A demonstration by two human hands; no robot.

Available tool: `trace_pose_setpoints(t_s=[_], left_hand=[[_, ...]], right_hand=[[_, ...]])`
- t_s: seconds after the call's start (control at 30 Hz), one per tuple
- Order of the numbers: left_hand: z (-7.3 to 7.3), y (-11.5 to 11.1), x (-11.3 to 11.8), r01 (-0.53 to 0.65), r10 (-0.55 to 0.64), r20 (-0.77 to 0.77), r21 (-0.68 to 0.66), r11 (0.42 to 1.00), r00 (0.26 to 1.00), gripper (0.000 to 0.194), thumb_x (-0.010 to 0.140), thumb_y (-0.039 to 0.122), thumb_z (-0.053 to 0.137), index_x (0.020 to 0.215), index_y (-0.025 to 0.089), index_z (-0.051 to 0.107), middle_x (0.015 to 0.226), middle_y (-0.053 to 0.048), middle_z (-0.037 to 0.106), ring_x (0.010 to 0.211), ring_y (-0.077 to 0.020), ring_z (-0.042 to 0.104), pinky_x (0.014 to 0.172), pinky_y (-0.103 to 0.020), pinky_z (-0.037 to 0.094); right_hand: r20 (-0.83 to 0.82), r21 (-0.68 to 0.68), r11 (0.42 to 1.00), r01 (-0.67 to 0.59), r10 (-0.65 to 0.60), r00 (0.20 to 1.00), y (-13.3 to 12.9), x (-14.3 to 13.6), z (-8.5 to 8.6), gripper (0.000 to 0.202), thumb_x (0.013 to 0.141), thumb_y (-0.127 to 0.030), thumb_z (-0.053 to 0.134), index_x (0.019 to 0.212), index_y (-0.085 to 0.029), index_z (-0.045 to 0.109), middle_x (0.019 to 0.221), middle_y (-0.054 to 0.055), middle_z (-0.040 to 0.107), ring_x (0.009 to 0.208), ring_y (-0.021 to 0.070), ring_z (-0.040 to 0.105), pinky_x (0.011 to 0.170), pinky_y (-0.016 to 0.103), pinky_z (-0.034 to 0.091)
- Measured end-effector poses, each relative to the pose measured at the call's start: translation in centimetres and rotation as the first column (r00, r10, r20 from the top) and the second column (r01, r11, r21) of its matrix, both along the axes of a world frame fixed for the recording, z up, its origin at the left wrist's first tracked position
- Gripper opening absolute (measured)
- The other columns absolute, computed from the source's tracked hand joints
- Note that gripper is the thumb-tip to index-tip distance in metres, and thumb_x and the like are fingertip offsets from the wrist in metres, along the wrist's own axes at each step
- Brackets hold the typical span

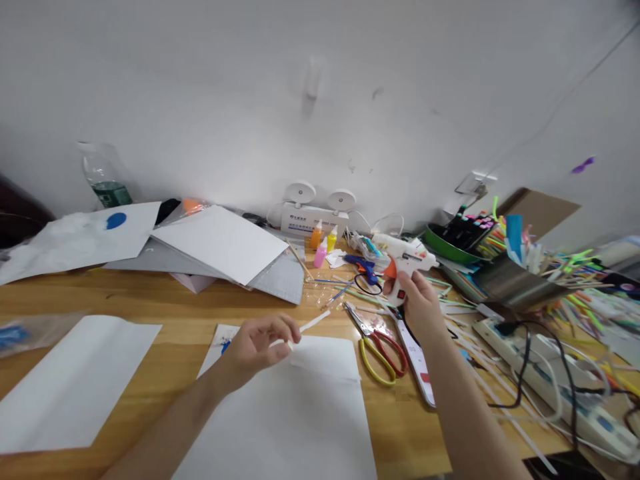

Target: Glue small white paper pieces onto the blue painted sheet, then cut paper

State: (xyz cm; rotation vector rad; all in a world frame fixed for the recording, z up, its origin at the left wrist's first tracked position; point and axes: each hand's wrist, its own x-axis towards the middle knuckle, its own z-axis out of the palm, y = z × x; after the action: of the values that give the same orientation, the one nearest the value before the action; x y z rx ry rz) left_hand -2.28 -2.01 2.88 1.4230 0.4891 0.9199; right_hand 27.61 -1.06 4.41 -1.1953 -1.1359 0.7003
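Observation:
My right hand (419,300) is wrapped around the grip of a white hot glue gun (411,257), raised above the clutter with its nozzle to the right. My left hand (263,341) hovers over a large white sheet (295,420), fingers curled and pinched together. A narrow white strip (316,321) juts out to the right from its fingertips. Between the hands lie scissors (381,353) with one red and one yellow handle. A phone (417,363) rests beneath my right wrist. Behind the scissors is a blue glue gun (364,266).
At the right, a power strip (550,387) trails cords near a metal container (510,280) of coloured sticks and a green pan (435,245) of markers. Small paint bottles (321,253) stand by the wall. White boards (225,243) and another sheet (75,387) lie left.

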Motion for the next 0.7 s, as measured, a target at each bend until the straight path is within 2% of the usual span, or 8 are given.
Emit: trace_pose_setpoints(t_s=[0.13,0.17,0.23,0.33,0.43,0.53,0.63,0.7], left_hand=[[2.0,1.4,1.8,-0.167,0.169,-0.027,0.049,0.985,0.985,0.007,0.072,0.020,0.060,0.068,0.016,0.057,0.105,-0.009,0.055,0.098,-0.0191,0.052,0.076,-0.028,0.042],[2.3,1.9,2.5,-0.177,0.178,-0.031,0.042,0.983,0.984,0.009,0.072,0.022,0.060,0.067,0.015,0.057,0.114,-0.010,0.051,0.094,-0.0188,0.055,0.074,-0.028,0.043],[2.9,2.9,4.2,-0.152,0.152,-0.028,0.021,0.988,0.988,0.013,0.071,0.025,0.061,0.067,0.013,0.057,0.129,-0.011,0.040,0.075,-0.0141,0.062,0.066,-0.027,0.047],[3.5,4.3,6.7,-0.109,0.108,-0.036,-0.026,0.994,0.993,0.018,0.068,0.029,0.063,0.068,0.012,0.058,0.133,-0.015,0.036,0.066,-0.0133,0.064,0.059,-0.026,0.048],[4.1,5.2,8.4,-0.113,0.112,-0.019,-0.073,0.991,0.994,0.019,0.068,0.030,0.063,0.067,0.011,0.060,0.124,-0.015,0.048,0.076,-0.0167,0.064,0.064,-0.026,0.049],[4.4,5.8,9.1,-0.147,0.147,-0.013,-0.140,0.979,0.989,0.017,0.066,0.028,0.064,0.065,0.011,0.063,0.097,-0.012,0.065,0.076,-0.0170,0.064,0.072,-0.029,0.048],[4.2,6.1,8.7,-0.207,0.204,-0.034,-0.160,0.965,0.978,0.016,0.063,0.028,0.067,0.065,0.012,0.065,0.069,-0.006,0.067,0.068,-0.0152,0.062,0.071,-0.029,0.049],[3.9,6.3,8.0,-0.243,0.242,-0.029,-0.176,0.954,0.970,0.016,0.062,0.028,0.067,0.065,0.012,0.065,0.064,-0.004,0.065,0.064,-0.0138,0.061,0.069,-0.029,0.049]], right_hand=[[-0.038,-0.057,0.996,-0.073,0.070,0.997,-1.5,-1.2,-0.4,0.019,0.080,-0.037,0.051,0.077,-0.019,0.053,0.058,-0.002,0.055,0.049,0.0096,0.043,0.045,0.022,0.030],[-0.042,-0.064,0.994,-0.085,0.082,0.996,-1.8,-1.4,-0.5,0.019,0.080,-0.037,0.050,0.077,-0.019,0.053,0.058,-0.002,0.055,0.049,0.0095,0.043,0.045,0.022,0.029],[-0.031,-0.070,0.993,-0.098,0.096,0.995,-2.1,-1.7,-0.6,0.020,0.081,-0.038,0.050,0.075,-0.019,0.051,0.058,-0.002,0.055,0.049,0.0094,0.042,0.045,0.022,0.029],[-0.004,-0.072,0.992,-0.102,0.102,0.995,-2.5,-2.1,-0.5,0.020,0.081,-0.039,0.049,0.075,-0.019,0.051,0.059,-0.002,0.055,0.048,0.0096,0.041,0.046,0.023,0.029],[-0.006,-0.087,0.990,-0.110,0.110,0.994,-2.7,-2.2,-0.4,0.021,0.080,-0.040,0.049,0.075,-0.019,0.051,0.059,-0.002,0.056,0.048,0.0103,0.042,0.046,0.023,0.029],[-0.036,-0.091,0.990,-0.111,0.108,0.993,-2.9,-2.2,-0.4,0.022,0.078,-0.041,0.051,0.073,-0.019,0.051,0.057,-0.002,0.056,0.046,0.0105,0.042,0.045,0.023,0.030],[-0.061,-0.088,0.992,-0.093,0.087,0.994,-3.1,-2.1,-0.4,0.023,0.076,-0.041,0.053,0.073,-0.019,0.052,0.057,-0.002,0.056,0.046,0.0103,0.041,0.045,0.023,0.029],[-0.069,-0.088,0.994,-0.067,0.061,0.996,-3.2,-1.9,-0.5,0.023,0.075,-0.042,0.054,0.074,-0.018,0.054,0.056,-0.002,0.056,0.045,0.0102,0.040,0.044,0.023,0.028]])
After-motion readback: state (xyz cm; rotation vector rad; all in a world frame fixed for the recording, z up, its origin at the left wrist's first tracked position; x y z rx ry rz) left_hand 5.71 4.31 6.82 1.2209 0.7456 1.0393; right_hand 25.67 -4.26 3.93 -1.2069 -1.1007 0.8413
